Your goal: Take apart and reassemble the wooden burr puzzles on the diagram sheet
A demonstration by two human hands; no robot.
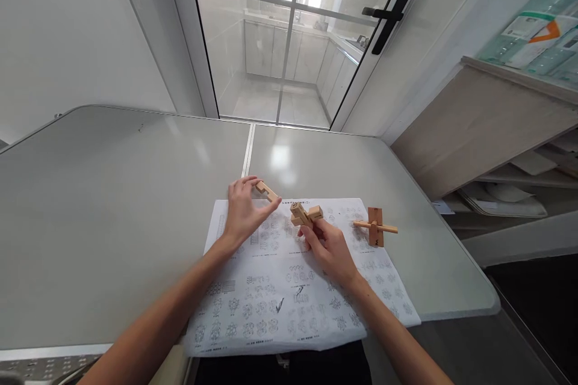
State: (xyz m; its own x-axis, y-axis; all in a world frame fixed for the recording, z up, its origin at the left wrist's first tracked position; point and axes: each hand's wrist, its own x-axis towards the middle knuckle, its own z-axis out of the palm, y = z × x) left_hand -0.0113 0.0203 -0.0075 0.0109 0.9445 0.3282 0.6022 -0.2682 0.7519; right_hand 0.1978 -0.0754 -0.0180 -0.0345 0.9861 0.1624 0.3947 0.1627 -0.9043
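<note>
At the tabletop (149, 192), I see the left grip (242, 209) pinching a notched wooden stick (271, 195) near the far edge of the printed sheet (273, 274), the right grip (332, 246) grasping a wooden block cluster (303, 214) above it

At that table (112, 210), the left hand (244, 210) pinches a notched wooden stick (267, 190) and the right hand (332, 249) grips joined wooden blocks (298, 212) over a printed sheet (280, 262) (little diagrams (247, 311) everywhere); a wooden cross (376, 228) straddles its edge.
</note>
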